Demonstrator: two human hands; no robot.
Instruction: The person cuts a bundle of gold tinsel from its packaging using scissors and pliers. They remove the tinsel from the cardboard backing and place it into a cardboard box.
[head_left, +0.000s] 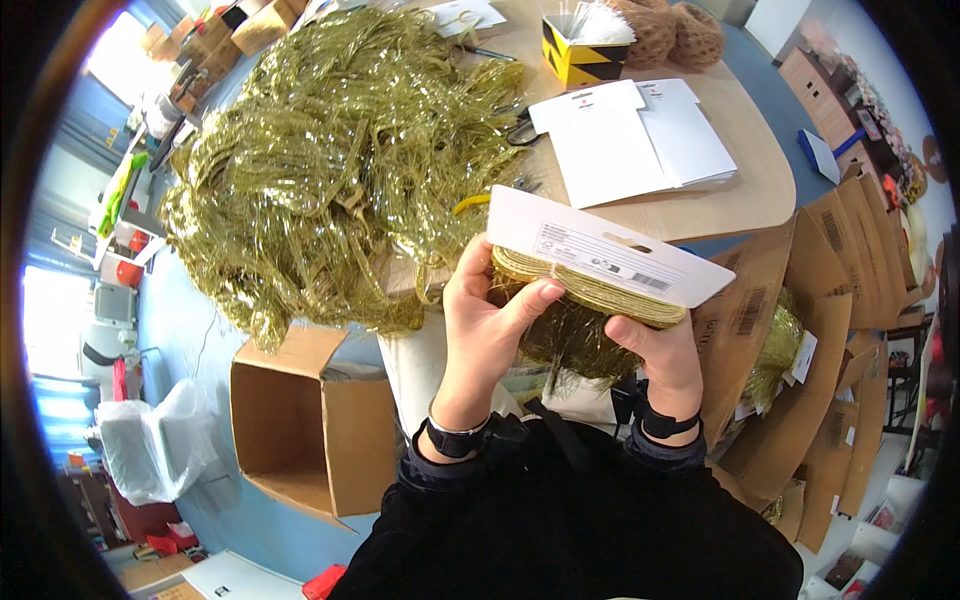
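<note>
Between both hands is a folded bundle of gold tinsel fringe (622, 298) with a white header card (592, 238) along its top. My left hand (499, 307) grips the bundle's left end, thumb across the folded band. My right hand (664, 345) holds the right end, its thumb under the band and its fingers hidden behind. The card has a hang slot and a printed label with a barcode. Dark strands of the fringe hang below the band towards my lap. A big heap of loose gold tinsel (352, 165) covers the table's left part, close to my left hand.
White header cards (615, 142) lie stacked on the wooden table (757, 165). Behind them stand a yellow-black box of white ties (585, 52) and brown mesh bundles (667, 34). Scissors (523, 131) lie by the heap. Cardboard boxes flank me: an open one (360, 442) left, a tinsel-filled one (795, 405) right.
</note>
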